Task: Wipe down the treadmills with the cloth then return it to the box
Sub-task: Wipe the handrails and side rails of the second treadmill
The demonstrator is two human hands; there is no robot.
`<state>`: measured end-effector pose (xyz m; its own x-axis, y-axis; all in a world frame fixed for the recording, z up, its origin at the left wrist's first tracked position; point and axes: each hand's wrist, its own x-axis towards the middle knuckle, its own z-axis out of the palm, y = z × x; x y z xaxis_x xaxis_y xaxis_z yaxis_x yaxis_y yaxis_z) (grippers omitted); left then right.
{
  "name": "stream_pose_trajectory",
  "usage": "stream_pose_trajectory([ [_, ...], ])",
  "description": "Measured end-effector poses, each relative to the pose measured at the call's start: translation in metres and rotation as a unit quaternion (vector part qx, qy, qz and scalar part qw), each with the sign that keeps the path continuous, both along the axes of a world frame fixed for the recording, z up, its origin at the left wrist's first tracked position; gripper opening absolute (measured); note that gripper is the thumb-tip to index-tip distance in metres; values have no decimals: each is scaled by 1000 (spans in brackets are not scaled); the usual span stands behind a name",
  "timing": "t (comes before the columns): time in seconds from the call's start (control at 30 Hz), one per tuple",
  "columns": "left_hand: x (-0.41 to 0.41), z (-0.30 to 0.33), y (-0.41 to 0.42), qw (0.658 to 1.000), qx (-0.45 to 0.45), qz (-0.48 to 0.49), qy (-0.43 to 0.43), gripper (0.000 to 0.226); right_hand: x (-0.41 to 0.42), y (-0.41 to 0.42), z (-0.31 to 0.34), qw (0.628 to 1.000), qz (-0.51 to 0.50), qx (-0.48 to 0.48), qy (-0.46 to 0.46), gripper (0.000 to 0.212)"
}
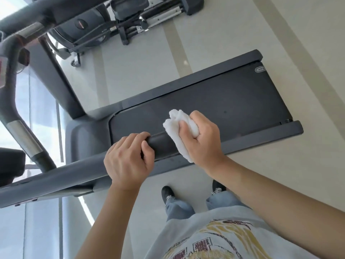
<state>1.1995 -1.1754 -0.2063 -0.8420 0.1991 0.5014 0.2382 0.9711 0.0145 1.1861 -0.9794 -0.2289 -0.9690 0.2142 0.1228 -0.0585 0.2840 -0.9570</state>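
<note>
My right hand [200, 136] is clenched around the white cloth [177, 131] — fingers curled over a bunched wad, the loose end hanging down against the dark handrail [160, 144] of the treadmill [224, 101]. My left hand [128, 157] grips that same rail just beside the cloth, fingers wrapped over its top, thumb underneath. Below the rail lies the black belt deck with grey side rails, running off to the right. Further down I see my grey printed shirt [224, 238], jeans and dark shoes [168, 192] on a pale floor [242, 176] — another machine [119, 21] stands beyond.
</note>
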Motion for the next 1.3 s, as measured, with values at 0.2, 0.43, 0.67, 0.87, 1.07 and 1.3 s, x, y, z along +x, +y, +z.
stream_pose_trajectory([
  [0.2,0,0,0,1000,4,-13,7,52,-56,10,37,944,229,72,-225,50],
  [0.43,0,4,2,999,25,-13,19,40,-20,-8,37,955,127,267,13,49],
  [0.67,5,17,-4,988,95,-47,-109,30,5,-4,16,973,64,181,125,44],
  [0.87,30,32,-60,959,184,-99,-190,30,4,-33,21,929,-26,318,186,39],
  [1.07,49,30,-151,967,184,-50,-171,30,8,-129,37,895,21,392,209,37],
  [1.3,67,26,-224,961,230,2,-154,31,10,-262,55,903,114,389,143,36],
])
